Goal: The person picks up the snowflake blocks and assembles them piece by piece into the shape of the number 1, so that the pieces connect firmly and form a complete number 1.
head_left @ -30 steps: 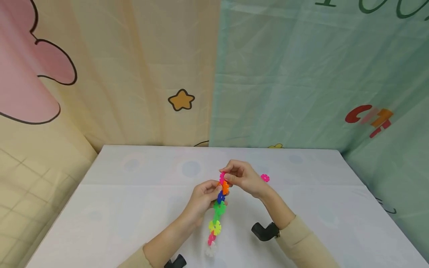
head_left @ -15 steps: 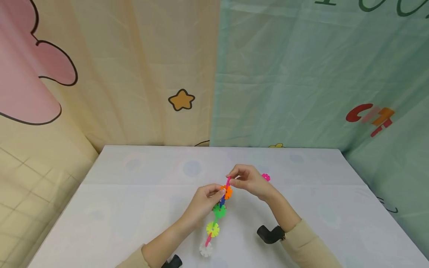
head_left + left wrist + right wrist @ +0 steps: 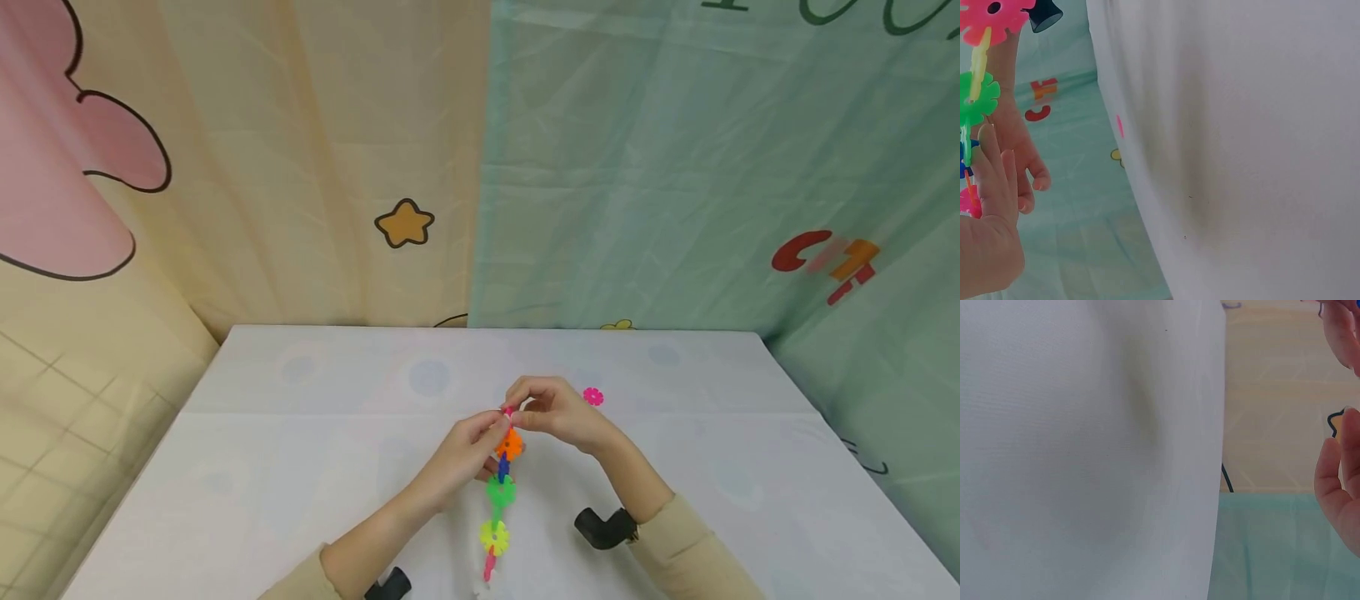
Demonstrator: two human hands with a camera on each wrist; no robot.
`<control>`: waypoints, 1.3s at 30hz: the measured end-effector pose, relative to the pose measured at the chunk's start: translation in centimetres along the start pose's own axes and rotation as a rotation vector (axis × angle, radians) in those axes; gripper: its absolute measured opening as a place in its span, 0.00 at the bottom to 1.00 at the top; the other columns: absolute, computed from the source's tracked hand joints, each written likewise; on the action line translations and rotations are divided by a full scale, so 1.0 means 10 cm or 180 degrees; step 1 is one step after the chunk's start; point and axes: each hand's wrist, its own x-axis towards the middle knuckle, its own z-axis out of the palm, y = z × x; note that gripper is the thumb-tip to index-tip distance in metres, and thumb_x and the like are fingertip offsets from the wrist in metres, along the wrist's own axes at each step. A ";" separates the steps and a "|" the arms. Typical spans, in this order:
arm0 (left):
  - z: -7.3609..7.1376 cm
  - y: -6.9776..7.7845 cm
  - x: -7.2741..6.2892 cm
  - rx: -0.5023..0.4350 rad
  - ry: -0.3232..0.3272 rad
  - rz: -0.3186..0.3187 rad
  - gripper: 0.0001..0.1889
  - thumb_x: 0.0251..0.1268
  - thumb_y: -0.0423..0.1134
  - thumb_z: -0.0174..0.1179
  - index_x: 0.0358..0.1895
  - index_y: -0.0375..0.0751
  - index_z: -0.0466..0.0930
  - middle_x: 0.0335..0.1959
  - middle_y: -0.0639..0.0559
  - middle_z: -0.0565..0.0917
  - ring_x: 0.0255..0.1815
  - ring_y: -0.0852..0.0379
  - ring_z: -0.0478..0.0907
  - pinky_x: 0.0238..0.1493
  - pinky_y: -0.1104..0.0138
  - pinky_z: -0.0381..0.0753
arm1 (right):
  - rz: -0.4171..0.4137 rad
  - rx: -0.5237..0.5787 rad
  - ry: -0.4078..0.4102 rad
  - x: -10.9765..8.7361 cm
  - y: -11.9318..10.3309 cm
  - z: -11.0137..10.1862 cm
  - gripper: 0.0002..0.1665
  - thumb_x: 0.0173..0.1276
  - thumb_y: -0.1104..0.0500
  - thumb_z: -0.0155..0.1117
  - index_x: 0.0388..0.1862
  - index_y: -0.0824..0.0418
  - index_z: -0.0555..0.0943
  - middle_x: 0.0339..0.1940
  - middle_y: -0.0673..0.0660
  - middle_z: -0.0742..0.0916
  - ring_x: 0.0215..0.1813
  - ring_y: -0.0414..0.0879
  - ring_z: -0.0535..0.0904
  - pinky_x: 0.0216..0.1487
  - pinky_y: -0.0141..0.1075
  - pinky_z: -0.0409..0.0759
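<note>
A chain of interlocking snowflake discs hangs upright between the hands in the head view. Below a pink disc (image 3: 508, 411) at its top come an orange disc (image 3: 509, 445), a blue disc (image 3: 504, 468), green discs (image 3: 501, 492), a yellow disc (image 3: 494, 538), a red-pink disc (image 3: 490, 564) and a whitish disc (image 3: 482, 592). My left hand (image 3: 461, 458) pinches the chain near the joint of the orange and top pink discs. Finger and thumb of my right hand (image 3: 555, 408) pinch the top pink disc, which they partly hide. The left wrist view shows the lower green disc (image 3: 979, 100) close.
One loose pink disc (image 3: 593, 396) lies on the white table (image 3: 300, 500), behind the right hand. Black wrist mounts (image 3: 606, 528) stick out from both forearms. Printed curtains (image 3: 637, 183) hang beyond the table's back edge.
The chain has swung from slanting to nearly vertical, its lower end moving right and toward me. My right hand has come down, and both hands' fingertips now meet at the top pink disc.
</note>
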 end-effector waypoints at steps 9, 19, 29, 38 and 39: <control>0.00 0.01 -0.02 -0.0072 0.0049 0.0005 0.25 0.68 0.53 0.51 0.58 0.38 0.72 0.31 0.46 0.85 0.23 0.56 0.76 0.31 0.66 0.78 | 0.0342 -0.0167 0.0269 -0.02 -0.03 -0.03 0.09 0.65 0.66 0.59 0.43 0.71 0.78 0.40 0.57 0.81 0.45 0.52 0.75 0.48 0.48 0.77; -0.04 0.03 -0.05 0.0029 0.0329 0.0167 0.24 0.68 0.53 0.51 0.58 0.40 0.73 0.30 0.45 0.85 0.26 0.53 0.81 0.30 0.66 0.78 | 0.0850 -0.0014 0.0881 -0.17 0.03 -0.35 0.07 0.68 0.61 0.58 0.43 0.59 0.78 0.41 0.58 0.81 0.43 0.54 0.76 0.47 0.42 0.77; -0.05 0.03 -0.05 -0.0152 0.0352 0.0254 0.25 0.69 0.51 0.51 0.61 0.36 0.69 0.35 0.42 0.85 0.36 0.47 0.82 0.38 0.64 0.81 | 0.1226 -0.0091 0.1242 -0.40 0.19 -0.69 0.13 0.68 0.57 0.58 0.49 0.62 0.76 0.45 0.58 0.80 0.47 0.50 0.76 0.51 0.42 0.77; -0.08 0.02 -0.03 -0.0195 0.0292 0.0247 0.25 0.69 0.51 0.51 0.60 0.36 0.70 0.34 0.44 0.83 0.32 0.50 0.81 0.37 0.63 0.81 | 0.1748 -0.0374 0.1551 -0.53 0.35 -0.89 0.27 0.69 0.57 0.57 0.60 0.73 0.67 0.49 0.64 0.78 0.50 0.55 0.75 0.55 0.45 0.74; -0.08 0.02 -0.03 -0.0191 0.0288 0.0257 0.24 0.69 0.51 0.50 0.59 0.36 0.70 0.33 0.44 0.83 0.32 0.49 0.81 0.37 0.63 0.81 | 0.1824 -0.0457 0.1590 -0.54 0.37 -0.90 0.26 0.69 0.58 0.57 0.60 0.72 0.67 0.46 0.63 0.79 0.47 0.54 0.76 0.53 0.42 0.76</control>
